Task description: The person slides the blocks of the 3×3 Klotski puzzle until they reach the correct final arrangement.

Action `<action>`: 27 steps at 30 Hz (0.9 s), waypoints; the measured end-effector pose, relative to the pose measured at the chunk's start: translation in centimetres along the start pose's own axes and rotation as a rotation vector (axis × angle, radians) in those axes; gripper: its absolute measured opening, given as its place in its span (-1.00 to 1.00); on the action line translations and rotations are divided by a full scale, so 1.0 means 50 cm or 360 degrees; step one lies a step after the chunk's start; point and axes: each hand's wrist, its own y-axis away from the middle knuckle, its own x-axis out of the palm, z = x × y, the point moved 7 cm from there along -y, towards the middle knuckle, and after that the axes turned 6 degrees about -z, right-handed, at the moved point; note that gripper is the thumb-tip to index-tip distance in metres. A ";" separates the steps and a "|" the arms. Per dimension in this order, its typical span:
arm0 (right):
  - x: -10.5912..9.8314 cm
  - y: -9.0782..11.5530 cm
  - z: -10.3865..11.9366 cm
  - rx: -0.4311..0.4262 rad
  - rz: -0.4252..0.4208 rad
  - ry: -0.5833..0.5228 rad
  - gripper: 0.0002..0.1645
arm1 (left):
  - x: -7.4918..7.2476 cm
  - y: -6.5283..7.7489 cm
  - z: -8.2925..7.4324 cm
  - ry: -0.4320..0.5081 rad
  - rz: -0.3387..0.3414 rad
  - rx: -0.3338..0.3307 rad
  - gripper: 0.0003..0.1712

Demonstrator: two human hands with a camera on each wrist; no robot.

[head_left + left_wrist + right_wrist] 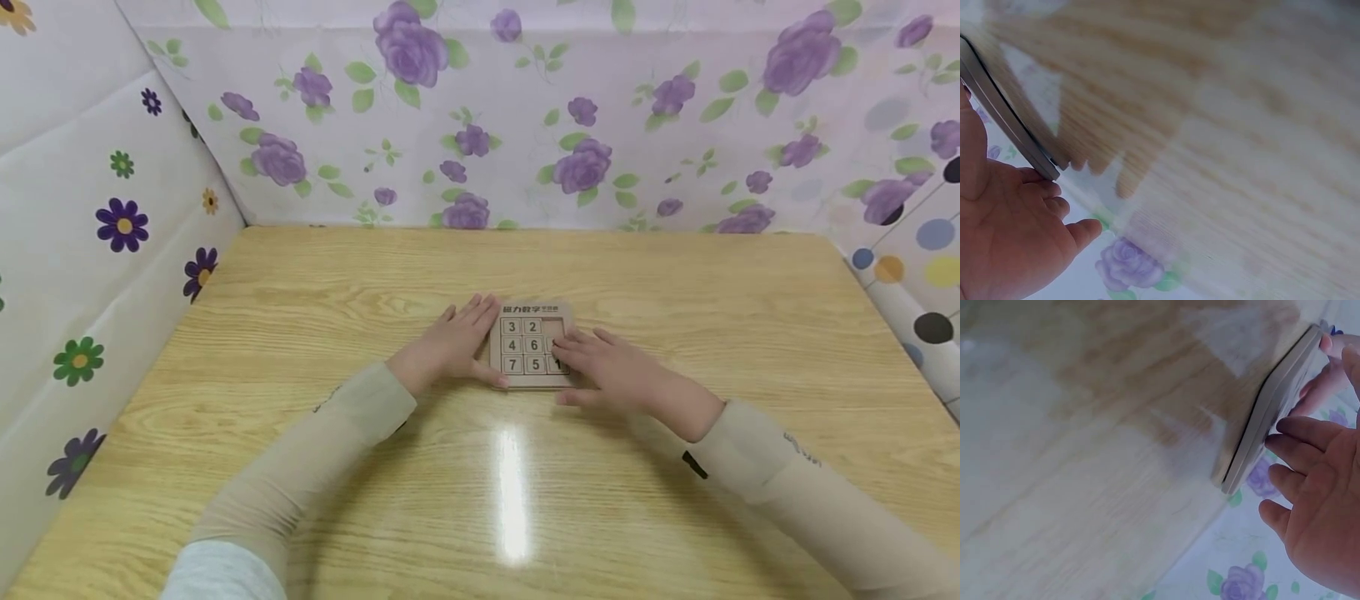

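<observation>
A number sliding puzzle (534, 381) lies flat on the table, its numbered tiles set in a square frame. The top right slot shows no tile. My left hand (453, 342) rests along the puzzle's left edge, fingers spread and thumb by the lower left corner. From the right, my right hand (618, 371) reaches over the board, its fingertips touching the right column and covering the middle tile there. In the left wrist view the left hand (1016, 231) is beside the puzzle's edge (1007, 115). The right wrist view shows the right hand (1325, 487) with extended fingers at the puzzle (1266, 412).
The wood-grain table (300, 283) has a glossy surface with a bright reflection in front of the puzzle. A flowered cloth wall (525, 125) stands behind it, with patterned walls at the left (75, 275) and right (922, 267).
</observation>
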 end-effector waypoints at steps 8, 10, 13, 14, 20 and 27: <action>-0.002 -0.011 -0.006 0.0005 -0.0038 -0.0008 -0.11 | -0.003 0.003 0.000 0.0012 0.0015 -0.0011 0.45; -0.003 -0.017 -0.011 0.0009 -0.0051 -0.0001 -0.11 | -0.003 0.003 0.000 0.0020 0.0014 -0.0017 0.45; -0.002 -0.025 -0.019 0.0022 -0.0058 0.0001 -0.11 | 0.000 0.002 -0.001 0.0027 0.0011 -0.0015 0.45; -0.002 -0.026 -0.022 0.0038 -0.0054 -0.0008 -0.10 | 0.002 0.001 -0.001 0.0030 0.0012 -0.0016 0.45; -0.002 -0.029 -0.025 0.0049 -0.0060 -0.0014 -0.10 | 0.005 0.001 0.001 0.0032 0.0006 -0.0035 0.47; 0.000 0.018 0.008 -0.0062 -0.0055 -0.0004 -0.13 | 0.002 0.006 -0.001 0.0031 0.0021 -0.0044 0.47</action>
